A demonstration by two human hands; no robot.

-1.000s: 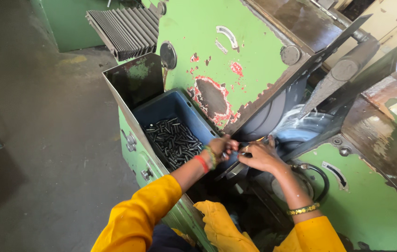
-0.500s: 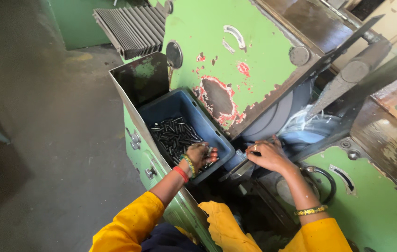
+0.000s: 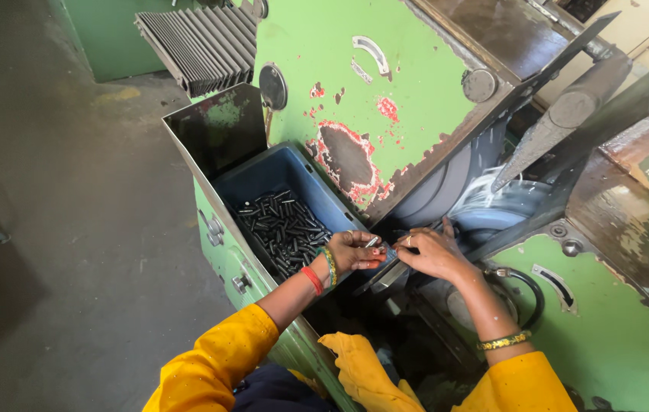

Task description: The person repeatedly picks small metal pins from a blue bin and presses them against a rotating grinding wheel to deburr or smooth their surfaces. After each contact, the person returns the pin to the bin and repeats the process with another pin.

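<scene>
Where the head view looks down, left hand (image 3: 355, 250) palm up over the near edge of the bin (image 3: 278, 172), fingers curled half shut, cupping a few small dark pins (image 3: 372, 243) against the palm; red and green bangles at that wrist. Right hand (image 3: 433, 252) just beside it, fingertips touching or nearly touching the left palm, fingers narrowed to a pinch on one pin; whether actually gripped, cannot tell. Ring on one right finger, gold bangle further up the forearm. Both sleeves yellow.

In the bin, just left of the hands: a heap of short dark metal pins (image 3: 282, 226), slim, cylindrical, lying every which way, some with a dull shine. Blue plastic bin, set inside a metal tray (image 3: 217, 133) on the side of the green machine (image 3: 385, 84). Paint on the machine chipped, with red and bare dark patches. Just beyond the right hand, a grey wheel (image 3: 446, 187) under the machine's cover, wet-looking surface beside it. Ribbed dark bellows (image 3: 198, 42) at upper left. Bare grey floor (image 3: 57, 229) to the left.
</scene>
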